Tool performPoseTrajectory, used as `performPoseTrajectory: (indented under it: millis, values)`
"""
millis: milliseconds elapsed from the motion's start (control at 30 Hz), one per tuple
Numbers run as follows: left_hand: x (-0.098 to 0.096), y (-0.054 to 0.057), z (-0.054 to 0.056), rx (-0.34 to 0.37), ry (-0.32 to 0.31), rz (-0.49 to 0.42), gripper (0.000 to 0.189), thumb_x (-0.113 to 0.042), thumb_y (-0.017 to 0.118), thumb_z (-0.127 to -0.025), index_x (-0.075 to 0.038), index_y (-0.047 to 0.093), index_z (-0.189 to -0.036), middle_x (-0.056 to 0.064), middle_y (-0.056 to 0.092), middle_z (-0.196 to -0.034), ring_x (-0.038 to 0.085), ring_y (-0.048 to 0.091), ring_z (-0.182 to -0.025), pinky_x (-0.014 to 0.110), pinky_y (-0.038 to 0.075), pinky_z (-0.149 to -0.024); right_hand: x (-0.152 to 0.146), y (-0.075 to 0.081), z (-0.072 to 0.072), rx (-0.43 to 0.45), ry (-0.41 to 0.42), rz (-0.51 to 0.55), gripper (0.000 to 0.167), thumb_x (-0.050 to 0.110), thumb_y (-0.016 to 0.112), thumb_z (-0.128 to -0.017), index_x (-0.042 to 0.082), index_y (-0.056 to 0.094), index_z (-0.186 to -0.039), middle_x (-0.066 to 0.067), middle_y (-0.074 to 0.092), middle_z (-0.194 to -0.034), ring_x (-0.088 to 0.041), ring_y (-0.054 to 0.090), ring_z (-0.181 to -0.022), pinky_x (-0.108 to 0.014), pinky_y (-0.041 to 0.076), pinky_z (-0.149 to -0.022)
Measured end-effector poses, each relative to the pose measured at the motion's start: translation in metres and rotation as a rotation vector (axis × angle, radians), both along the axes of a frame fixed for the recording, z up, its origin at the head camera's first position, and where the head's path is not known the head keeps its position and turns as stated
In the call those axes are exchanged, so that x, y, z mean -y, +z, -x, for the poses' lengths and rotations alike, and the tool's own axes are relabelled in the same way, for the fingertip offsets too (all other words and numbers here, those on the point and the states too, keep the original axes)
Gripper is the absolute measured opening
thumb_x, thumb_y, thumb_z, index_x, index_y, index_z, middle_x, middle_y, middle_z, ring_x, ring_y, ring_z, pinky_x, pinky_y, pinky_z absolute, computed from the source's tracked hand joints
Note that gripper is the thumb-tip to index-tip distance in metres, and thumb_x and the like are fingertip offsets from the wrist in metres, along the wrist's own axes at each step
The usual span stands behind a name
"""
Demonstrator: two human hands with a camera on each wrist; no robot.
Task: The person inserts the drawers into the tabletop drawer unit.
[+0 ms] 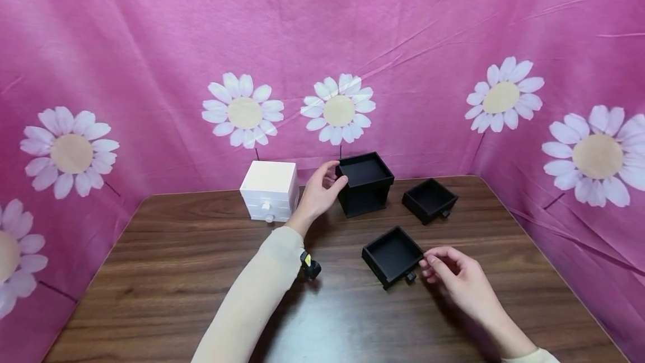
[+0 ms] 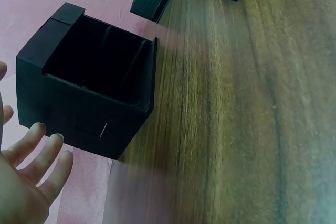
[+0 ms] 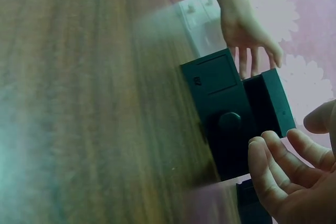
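A black open-fronted box (image 1: 365, 198) with a shallow tray-like top stands at the back middle of the table. My left hand (image 1: 319, 192) is at its left side, fingers and thumb spread around the upper left edge; in the left wrist view the fingertips lie along the box's side wall (image 2: 79, 111). In front of the box is a black drawer (image 1: 393, 254), turned at an angle, its knob (image 3: 230, 123) showing in the right wrist view. My right hand (image 1: 458, 279) is at the drawer's right corner, fingers loosely bent, thumb apart from them and nothing gripped between.
A second black drawer (image 1: 430, 200) lies at the back right. A small white drawer box (image 1: 269, 189) with knobs stands left of the black box. Pink cloth (image 1: 322, 27) with printed daisies hangs behind and around the wooden table (image 1: 166, 273).
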State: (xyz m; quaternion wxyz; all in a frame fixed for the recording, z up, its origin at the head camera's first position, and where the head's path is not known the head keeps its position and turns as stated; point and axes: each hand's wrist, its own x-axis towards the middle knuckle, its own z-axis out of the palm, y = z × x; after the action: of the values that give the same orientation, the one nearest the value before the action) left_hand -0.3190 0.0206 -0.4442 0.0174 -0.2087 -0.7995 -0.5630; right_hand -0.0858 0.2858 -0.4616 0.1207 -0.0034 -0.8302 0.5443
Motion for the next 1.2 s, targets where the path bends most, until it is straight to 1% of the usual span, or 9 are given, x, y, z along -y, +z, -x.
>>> performPoseTrajectory:
  millis: [233, 300, 400, 500, 633, 700, 800, 1000, 1200]
  values:
    - [-0.003, 0.001, 0.004, -0.046, -0.006, 0.096, 0.051, -0.033, 0.068, -0.104, -0.018, 0.060, -0.152, 0.016, 0.065, -0.124, 0.031, 0.065, -0.113, 0.049, 0.056, -0.103, -0.001, -0.003, -0.004, 0.063, 0.040, -0.084, 0.011, 0.001, 0.063, -0.106, -0.007, 0.069, -0.111, -0.006, 0.078, -0.090, -0.008, 0.074, -0.073, -0.029, 0.063, -0.065]
    - [-0.004, 0.001, 0.005, -0.042, -0.006, 0.102, 0.051, -0.032, 0.068, -0.104, -0.018, 0.060, -0.152, 0.016, 0.064, -0.123, 0.032, 0.065, -0.114, 0.050, 0.055, -0.104, -0.002, -0.003, -0.005, 0.087, 0.048, -0.099, 0.011, 0.001, 0.064, -0.106, -0.006, 0.069, -0.112, -0.009, 0.078, -0.091, -0.008, 0.074, -0.072, -0.029, 0.063, -0.065]
    - [-0.004, 0.001, 0.005, -0.025, -0.015, 0.081, 0.051, -0.030, 0.069, -0.104, -0.017, 0.059, -0.152, 0.019, 0.063, -0.125, 0.035, 0.064, -0.115, 0.052, 0.055, -0.107, -0.003, -0.004, -0.006, 0.127, 0.057, -0.095, 0.012, -0.001, 0.064, -0.104, -0.008, 0.068, -0.113, -0.012, 0.078, -0.093, -0.007, 0.073, -0.073, -0.030, 0.063, -0.065]
    - [-0.004, 0.000, 0.005, -0.010, -0.021, 0.063, 0.051, -0.029, 0.070, -0.104, -0.016, 0.058, -0.152, 0.021, 0.062, -0.127, 0.038, 0.064, -0.117, 0.052, 0.054, -0.108, -0.003, -0.005, -0.006, 0.195, 0.069, -0.073, 0.015, -0.001, 0.063, -0.104, -0.011, 0.067, -0.115, -0.016, 0.078, -0.096, -0.007, 0.072, -0.073, -0.030, 0.063, -0.065]
    - [-0.005, -0.002, 0.004, 0.005, -0.017, 0.064, 0.052, -0.030, 0.070, -0.104, -0.018, 0.058, -0.152, 0.018, 0.062, -0.128, 0.035, 0.064, -0.117, 0.049, 0.054, -0.108, -0.002, -0.005, -0.006, 0.279, 0.088, -0.048, 0.019, 0.002, 0.064, -0.104, -0.013, 0.067, -0.116, -0.019, 0.078, -0.097, -0.010, 0.072, -0.071, -0.031, 0.064, -0.064]
    - [-0.005, -0.002, 0.004, 0.009, -0.016, 0.066, 0.051, -0.030, 0.070, -0.104, -0.019, 0.058, -0.152, 0.017, 0.062, -0.128, 0.032, 0.064, -0.116, 0.048, 0.054, -0.108, -0.001, -0.006, -0.005, 0.298, 0.103, -0.038, 0.021, 0.003, 0.064, -0.105, -0.014, 0.067, -0.116, -0.019, 0.077, -0.097, -0.011, 0.072, -0.070, -0.032, 0.064, -0.063]
    - [-0.005, -0.002, 0.004, 0.014, -0.016, 0.061, 0.051, -0.032, 0.069, -0.104, -0.020, 0.057, -0.153, 0.017, 0.061, -0.130, 0.032, 0.064, -0.116, 0.049, 0.054, -0.108, -0.001, -0.008, -0.004, 0.318, 0.126, -0.017, 0.024, 0.006, 0.064, -0.105, -0.015, 0.066, -0.118, -0.019, 0.077, -0.096, -0.013, 0.072, -0.067, -0.034, 0.064, -0.061]
    - [-0.005, -0.005, 0.002, 0.018, -0.017, 0.056, 0.051, -0.033, 0.069, -0.104, -0.021, 0.057, -0.153, 0.015, 0.061, -0.128, 0.031, 0.064, -0.116, 0.047, 0.055, -0.107, -0.002, -0.010, -0.004, 0.380, 0.197, 0.094, 0.034, 0.009, 0.062, -0.108, -0.022, 0.062, -0.124, -0.018, 0.076, -0.095, -0.014, 0.072, -0.066, -0.039, 0.065, -0.059]
    - [-0.006, -0.005, 0.002, 0.016, -0.008, 0.042, 0.051, -0.034, 0.069, -0.104, -0.022, 0.058, -0.152, 0.014, 0.061, -0.128, 0.030, 0.064, -0.115, 0.046, 0.055, -0.106, -0.001, -0.012, 0.001, 0.434, 0.247, 0.187, 0.040, 0.012, 0.061, -0.110, -0.024, 0.060, -0.126, -0.012, 0.074, -0.092, -0.014, 0.072, -0.065, -0.042, 0.066, -0.060]
